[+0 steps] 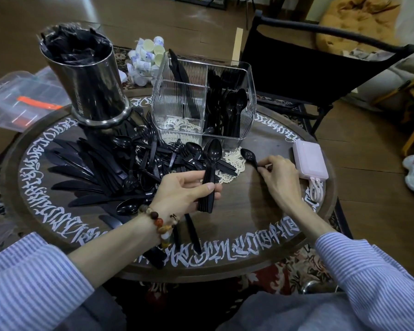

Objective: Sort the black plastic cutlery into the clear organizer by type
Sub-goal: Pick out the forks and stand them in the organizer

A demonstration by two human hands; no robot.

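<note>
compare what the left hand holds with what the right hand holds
The left hand grips a nested stack of spoons, lifted off the table with bowls pointing up toward the organizer. The right hand pinches the handle end of a single spoon, which looks to lie low on the table beside the doily. Both are black plastic spoons of the same shape, bowls away from the person.

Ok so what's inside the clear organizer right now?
The clear organizer has black spoons standing in its right compartment and knives leaning in the back left one. The front left compartment looks empty. The spoons hide whatever sits behind them.
</note>
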